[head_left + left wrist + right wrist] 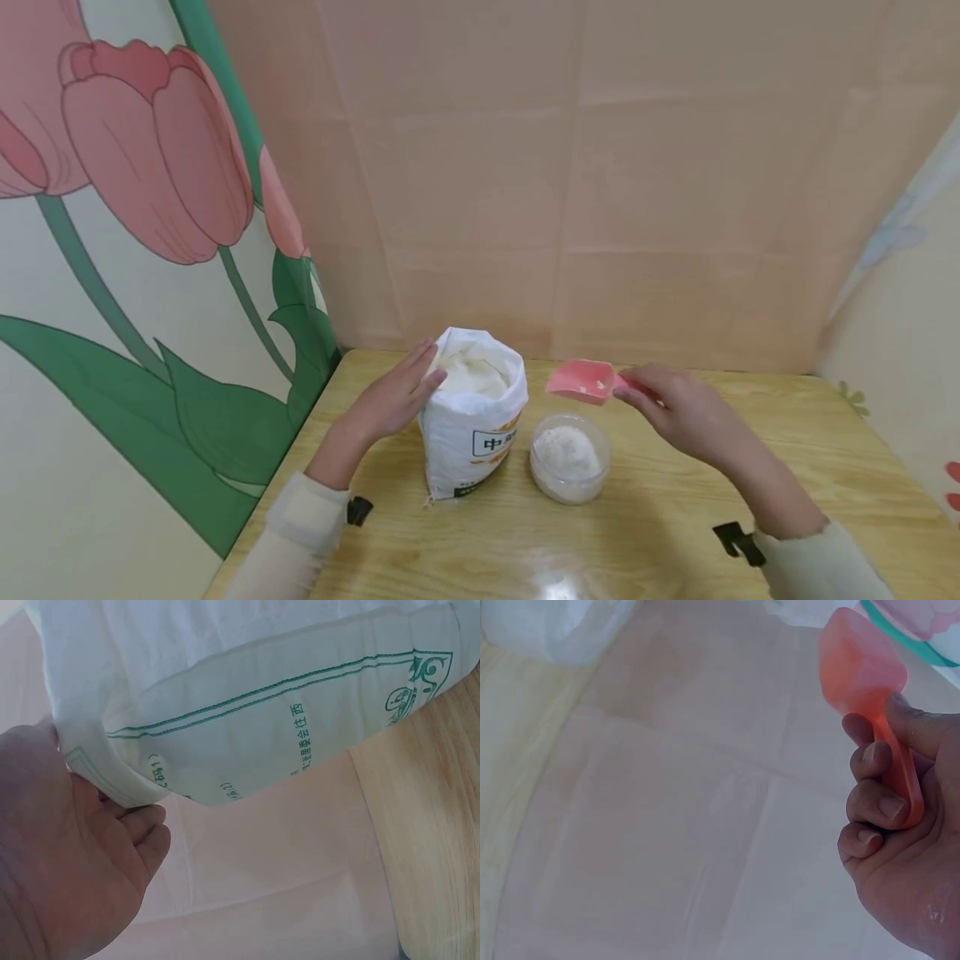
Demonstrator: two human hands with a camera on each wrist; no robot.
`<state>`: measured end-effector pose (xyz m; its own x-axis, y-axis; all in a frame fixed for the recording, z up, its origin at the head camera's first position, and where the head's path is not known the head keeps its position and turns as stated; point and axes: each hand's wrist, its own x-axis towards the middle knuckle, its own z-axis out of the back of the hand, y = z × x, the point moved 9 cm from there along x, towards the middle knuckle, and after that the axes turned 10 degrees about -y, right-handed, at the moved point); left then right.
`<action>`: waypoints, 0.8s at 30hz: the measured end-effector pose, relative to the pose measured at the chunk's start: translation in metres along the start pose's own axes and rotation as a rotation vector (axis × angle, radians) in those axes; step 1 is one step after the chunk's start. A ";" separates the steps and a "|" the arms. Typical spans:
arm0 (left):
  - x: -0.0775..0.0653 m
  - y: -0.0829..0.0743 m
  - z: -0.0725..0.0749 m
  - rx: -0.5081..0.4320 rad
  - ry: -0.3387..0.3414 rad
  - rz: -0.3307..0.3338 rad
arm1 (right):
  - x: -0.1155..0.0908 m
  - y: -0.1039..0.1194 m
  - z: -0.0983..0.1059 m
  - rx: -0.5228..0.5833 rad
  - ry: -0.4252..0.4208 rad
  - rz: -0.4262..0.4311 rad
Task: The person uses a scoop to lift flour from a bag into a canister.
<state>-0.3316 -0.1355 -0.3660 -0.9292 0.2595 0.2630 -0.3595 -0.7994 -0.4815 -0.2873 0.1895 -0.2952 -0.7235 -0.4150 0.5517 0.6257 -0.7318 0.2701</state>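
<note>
My left hand rests against the left side of a white bag at its rim, thumb by the opening. In the left wrist view, this hand touches the bag's printed side, partly hidden behind it. White powder fills the bag's open top. My right hand grips a pink scoop by its handle, fingers curled round it in the right wrist view. A few white bits cling inside the scoop. Below it stands a clear round bowl holding white powder.
A wooden table carries the bag and the bowl. Behind it hangs a creased pinkish-beige cloth. A tulip-printed panel stands along the left edge, and a pale panel along the right.
</note>
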 end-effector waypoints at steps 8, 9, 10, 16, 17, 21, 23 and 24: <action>-0.001 0.001 0.000 -0.005 -0.008 0.001 | 0.026 0.032 0.018 -0.028 -0.047 0.079; -0.001 0.002 0.000 -0.003 -0.008 0.002 | 0.030 0.036 0.019 -0.033 -0.041 0.082; -0.001 0.002 0.000 -0.003 -0.008 0.002 | 0.034 0.040 0.019 -0.042 -0.037 0.088; -0.002 0.002 0.000 -0.010 -0.007 0.005 | 0.056 0.070 0.012 -0.095 0.021 0.151; -0.003 0.002 0.000 -0.010 -0.006 0.007 | 0.058 0.075 0.010 -0.108 0.036 0.156; -0.002 0.001 0.002 -0.018 -0.010 0.000 | 0.068 0.090 0.001 -0.161 0.101 0.157; -0.001 0.000 0.002 -0.013 -0.009 0.000 | 0.073 0.096 -0.004 -0.188 0.136 0.147; -0.001 0.000 0.002 -0.012 -0.009 0.001 | 0.075 0.099 -0.007 -0.199 0.155 0.151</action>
<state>-0.3303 -0.1371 -0.3646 -0.9288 0.2541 0.2697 -0.3597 -0.7931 -0.4916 -0.2820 0.0817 -0.2325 -0.6720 -0.5939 0.4424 0.6715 -0.7405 0.0258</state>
